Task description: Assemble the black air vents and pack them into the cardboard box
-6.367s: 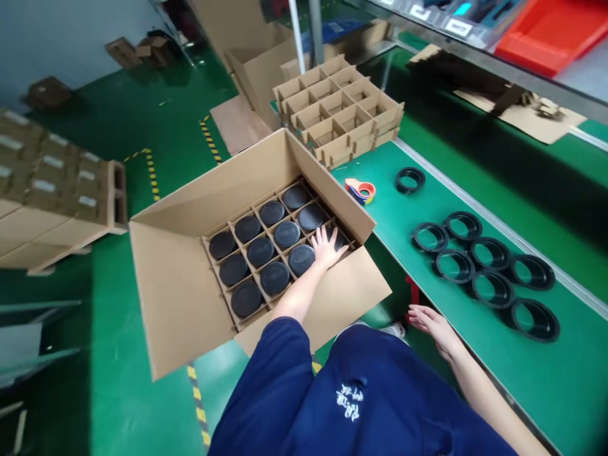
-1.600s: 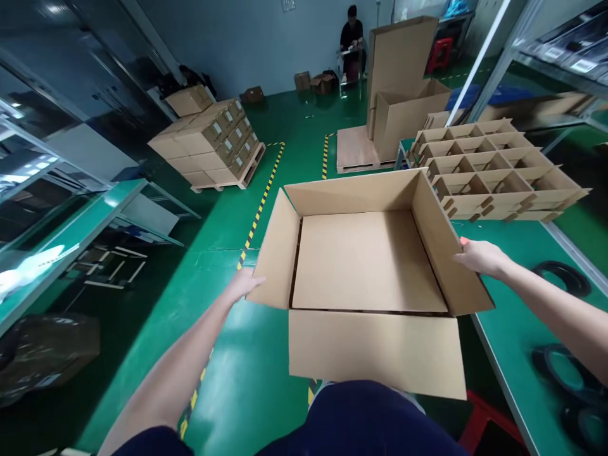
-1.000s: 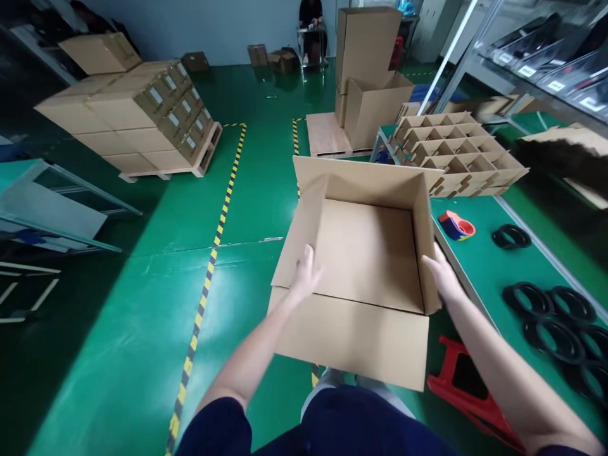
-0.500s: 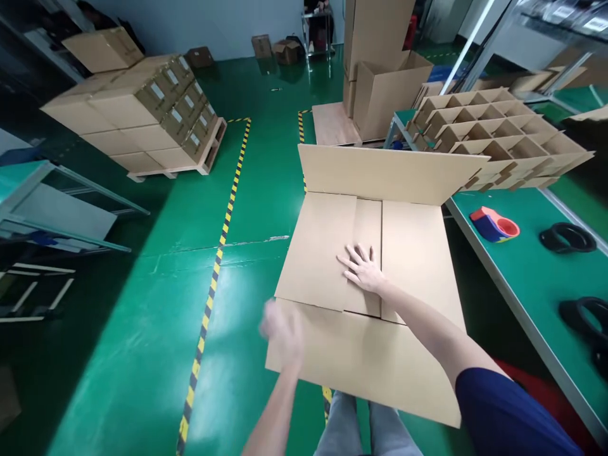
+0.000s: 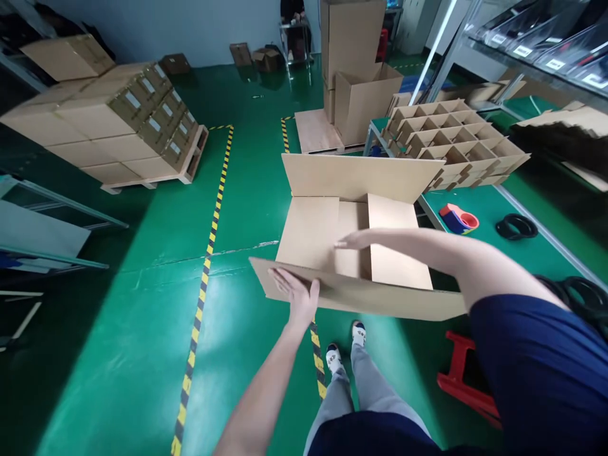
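Note:
A large cardboard box [image 5: 308,228] is in front of me with its two short inner flaps folded in and its far long flap standing up. The near long flap is tilted upward. Against that near flap, toward its left end, lies my left hand [image 5: 298,294], fingers extended over its outer face and top edge. My right hand [image 5: 354,240] is over the inner flaps, flat and seen edge-on, holding nothing. Its forearm reaches across the box from the right.
At right, a green table [image 5: 494,253] bears a tape dispenser [image 5: 458,219], black rings [image 5: 517,227] and cardboard dividers [image 5: 458,142]. A red stool [image 5: 468,380] stands below. Stacked cartons [image 5: 118,120] sit on a pallet at left. Striped tape [image 5: 209,247] marks the floor.
The near flap has swung up from lying outward, and my left hand has come onto it. My right hand has shifted slightly up and left over the inner flaps. The view has shifted.

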`<state>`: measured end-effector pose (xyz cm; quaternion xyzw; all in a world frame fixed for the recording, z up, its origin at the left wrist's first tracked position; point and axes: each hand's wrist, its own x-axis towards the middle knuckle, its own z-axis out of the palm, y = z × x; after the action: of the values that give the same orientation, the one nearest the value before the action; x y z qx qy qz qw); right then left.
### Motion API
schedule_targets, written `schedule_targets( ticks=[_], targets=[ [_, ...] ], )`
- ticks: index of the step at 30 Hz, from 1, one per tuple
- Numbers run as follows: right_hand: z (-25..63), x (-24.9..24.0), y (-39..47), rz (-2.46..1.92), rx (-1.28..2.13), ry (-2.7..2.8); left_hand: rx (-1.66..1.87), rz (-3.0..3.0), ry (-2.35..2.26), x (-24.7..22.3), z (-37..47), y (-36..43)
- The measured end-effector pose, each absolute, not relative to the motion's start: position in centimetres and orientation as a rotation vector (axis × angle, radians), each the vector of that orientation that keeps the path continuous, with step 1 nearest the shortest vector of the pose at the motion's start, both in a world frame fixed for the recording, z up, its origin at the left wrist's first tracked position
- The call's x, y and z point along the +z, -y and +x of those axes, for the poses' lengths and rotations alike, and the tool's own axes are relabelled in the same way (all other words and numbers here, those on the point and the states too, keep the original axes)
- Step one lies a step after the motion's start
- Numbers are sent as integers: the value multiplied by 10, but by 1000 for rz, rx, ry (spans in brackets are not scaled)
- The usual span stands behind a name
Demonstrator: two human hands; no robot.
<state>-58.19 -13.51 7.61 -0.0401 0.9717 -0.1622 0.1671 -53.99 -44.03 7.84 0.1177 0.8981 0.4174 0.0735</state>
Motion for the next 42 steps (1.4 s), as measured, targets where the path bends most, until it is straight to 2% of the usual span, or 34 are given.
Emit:
schedule_targets(
  ticks=[3, 6, 9, 13, 15, 18, 24, 30, 33, 37, 39, 42],
  targets=[
    [-632, 132, 56, 41, -389, -3024, 821, 423, -2965, 40, -571, 378],
    [-660, 153, -15, 546, -288, -3326, 532, 444, -3004, 1, -591, 364],
    [-650, 132, -41, 857, -212, -3375, 333, 439, -2982, -22, -598, 368],
    [-562, 67, 16, 571, -203, -3295, 180, 408, -2924, -22, -594, 372],
    [-502, 33, 61, 328, -311, -3146, 147, 378, -2882, -15, -591, 372],
    [-435, -9, 104, 249, -454, -3039, 129, 334, -2854, -5, -589, 369],
    [-423, -42, 95, 243, -587, -3143, 207, 712, -2797, -10, -621, 337],
    [-428, -41, 61, -21, -483, -3120, 300, 849, -2744, -40, -645, 311],
    [-499, -17, 59, -30, -497, -3032, 325, 876, -2747, -45, -642, 314],
    [-630, 44, 64, -42, -689, -3147, 340, 813, -2683, -37, -642, 325],
    [-655, 57, 60, 81, -750, -3259, 362, 778, -2653, -33, -647, 331],
    [-621, 39, 81, 498, -647, -3237, 401, 789, -2607, -34, -658, 335]
  ],
)
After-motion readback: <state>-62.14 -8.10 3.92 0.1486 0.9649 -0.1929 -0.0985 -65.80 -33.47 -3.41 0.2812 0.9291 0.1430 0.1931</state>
